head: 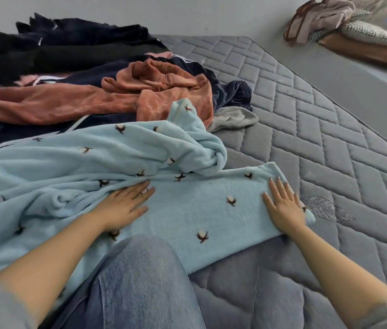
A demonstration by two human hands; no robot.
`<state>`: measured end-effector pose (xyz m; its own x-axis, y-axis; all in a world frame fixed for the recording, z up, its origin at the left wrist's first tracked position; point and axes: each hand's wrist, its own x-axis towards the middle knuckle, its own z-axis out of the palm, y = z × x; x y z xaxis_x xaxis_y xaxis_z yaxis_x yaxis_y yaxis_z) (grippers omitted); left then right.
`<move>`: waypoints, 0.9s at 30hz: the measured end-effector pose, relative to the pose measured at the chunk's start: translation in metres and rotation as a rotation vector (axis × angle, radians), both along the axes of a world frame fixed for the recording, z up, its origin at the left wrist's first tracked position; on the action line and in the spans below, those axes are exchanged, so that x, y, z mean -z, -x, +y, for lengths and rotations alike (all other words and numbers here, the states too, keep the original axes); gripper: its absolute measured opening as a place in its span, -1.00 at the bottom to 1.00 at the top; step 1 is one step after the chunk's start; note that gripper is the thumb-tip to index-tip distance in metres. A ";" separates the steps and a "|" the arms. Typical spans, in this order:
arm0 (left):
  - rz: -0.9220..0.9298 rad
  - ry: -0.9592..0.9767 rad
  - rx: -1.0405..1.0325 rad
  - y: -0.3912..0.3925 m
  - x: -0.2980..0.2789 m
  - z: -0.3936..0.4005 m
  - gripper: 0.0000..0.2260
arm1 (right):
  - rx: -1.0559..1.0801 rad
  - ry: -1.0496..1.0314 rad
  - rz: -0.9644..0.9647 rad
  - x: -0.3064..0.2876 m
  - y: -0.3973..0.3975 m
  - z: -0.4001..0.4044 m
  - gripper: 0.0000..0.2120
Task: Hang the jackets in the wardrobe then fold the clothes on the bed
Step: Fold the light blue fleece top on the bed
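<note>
Now both hands, left [126, 205] and right [282, 205], fingers straight, flat on blue fleece garment [187, 205].

Home bedroom, quilted mattress [318, 129], strewn clothes [140, 91]

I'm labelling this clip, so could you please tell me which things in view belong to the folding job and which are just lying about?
Part of the job:
- light blue fleece garment, pressed flat by left hand and right hand
- orange garment
- dark clothes pile
- small grey garment
- mattress

Lying about:
- bundle of cushions and cloth on the floor
</note>
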<state>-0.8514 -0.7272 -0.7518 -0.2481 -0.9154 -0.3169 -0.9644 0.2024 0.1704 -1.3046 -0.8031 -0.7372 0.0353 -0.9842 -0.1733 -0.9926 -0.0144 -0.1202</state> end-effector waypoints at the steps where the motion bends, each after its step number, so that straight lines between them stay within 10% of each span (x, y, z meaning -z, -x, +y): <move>1: -0.005 -0.017 -0.001 0.000 -0.003 -0.001 -0.43 | 0.037 -0.019 0.007 -0.003 0.007 -0.002 -0.41; 9: 0.110 -0.088 -0.095 0.015 -0.019 -0.001 -0.42 | -0.439 -0.011 -0.062 0.001 -0.056 0.010 -0.45; 14: 0.416 -0.124 -0.261 0.021 -0.048 0.001 -0.56 | -0.065 -0.015 -0.066 -0.012 -0.071 -0.019 -0.43; 18: 0.653 0.157 -0.448 0.008 -0.087 0.001 -0.82 | -0.173 0.358 -0.280 -0.041 -0.123 -0.025 -0.62; 22: 0.536 0.490 -0.610 -0.031 -0.117 -0.016 -0.84 | -0.225 0.544 -0.537 -0.074 -0.177 -0.044 -0.71; 27: 0.197 0.550 -0.760 -0.080 -0.110 -0.060 -0.71 | -0.387 0.425 -0.368 -0.090 -0.245 -0.102 -0.67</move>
<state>-0.7710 -0.7874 -0.6417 0.4708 -0.8616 0.1895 -0.8348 -0.3656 0.4116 -1.0593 -0.9050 -0.6470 0.3816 -0.8687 0.3159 -0.8018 -0.4811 -0.3545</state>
